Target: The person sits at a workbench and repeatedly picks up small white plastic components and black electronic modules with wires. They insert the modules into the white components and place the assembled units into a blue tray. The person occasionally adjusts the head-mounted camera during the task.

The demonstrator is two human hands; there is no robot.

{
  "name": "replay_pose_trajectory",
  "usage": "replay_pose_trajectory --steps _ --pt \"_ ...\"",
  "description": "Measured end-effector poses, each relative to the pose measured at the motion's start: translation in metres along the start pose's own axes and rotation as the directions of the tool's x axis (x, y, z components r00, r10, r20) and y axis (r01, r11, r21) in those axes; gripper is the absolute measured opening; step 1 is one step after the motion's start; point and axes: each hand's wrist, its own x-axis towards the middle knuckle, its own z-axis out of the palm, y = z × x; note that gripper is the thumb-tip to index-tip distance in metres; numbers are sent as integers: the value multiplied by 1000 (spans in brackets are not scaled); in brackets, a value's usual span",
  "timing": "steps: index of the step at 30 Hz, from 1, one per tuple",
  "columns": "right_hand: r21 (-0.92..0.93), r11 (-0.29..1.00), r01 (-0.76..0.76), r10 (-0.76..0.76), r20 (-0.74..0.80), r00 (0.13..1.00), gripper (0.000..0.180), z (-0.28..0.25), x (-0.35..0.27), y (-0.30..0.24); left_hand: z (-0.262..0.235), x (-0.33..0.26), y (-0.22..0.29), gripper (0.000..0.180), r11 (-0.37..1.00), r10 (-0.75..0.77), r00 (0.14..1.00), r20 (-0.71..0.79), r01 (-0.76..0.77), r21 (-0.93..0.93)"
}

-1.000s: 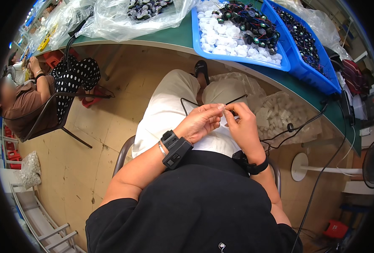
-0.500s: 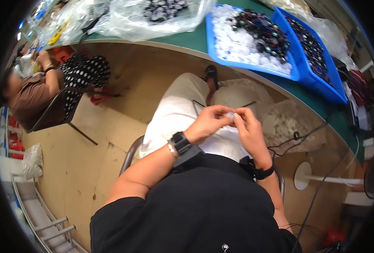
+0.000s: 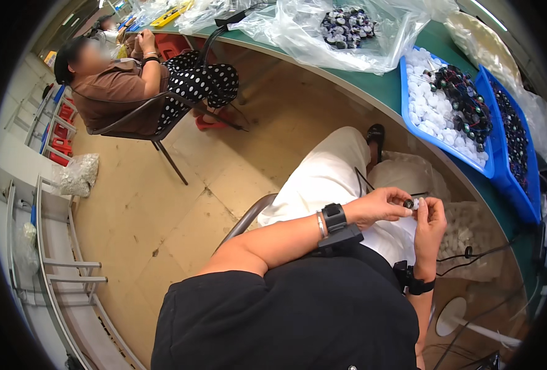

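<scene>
Above my lap, the fingertips of both hands meet around two tiny parts. My left hand (image 3: 381,208) pinches a small dark round piece (image 3: 408,203) with a shiny face. Right beside it is a small white piece (image 3: 416,204), pinched between the thumb and fingers of my right hand (image 3: 431,222). Whether the two pieces are joined cannot be made out. On the table, a blue tray (image 3: 416,131) holds many white pieces (image 3: 426,114) with a heap of dark wired pieces (image 3: 468,111) on top. A second blue tray (image 3: 513,185) beside it carries more dark pieces.
The green table (image 3: 372,83) curves along my front and right. A clear plastic bag (image 3: 286,34) with dark and white pieces lies on it. Cables (image 3: 471,254) and a bag of pale pieces (image 3: 464,231) are below. At left, a co-worker (image 3: 116,86) sits on a chair.
The view has swung left, so everything sits farther right and lower in the picture. My hands stay together; a dark round piece now shows at my left fingertips.
</scene>
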Motion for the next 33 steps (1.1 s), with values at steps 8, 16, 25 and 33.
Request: replay_pose_trajectory --steps 8,16,25,33 --pt "-371 834 408 -447 -22 894 6 4 3 -16 0 -4 5 25 974 -73 992 98 93 -208" --pt "-320 846 427 -473 -80 877 7 3 0 -7 12 -10 17 31 995 -41 998 55 46 -85" --pt "198 980 -19 6 65 998 11 -7 5 -10 7 -9 19 36 997 -24 1000 -16 26 78" --pt "168 986 -18 19 -2 1000 9 -3 2 -25 16 -12 25 29 970 143 988 -53 -129 206"
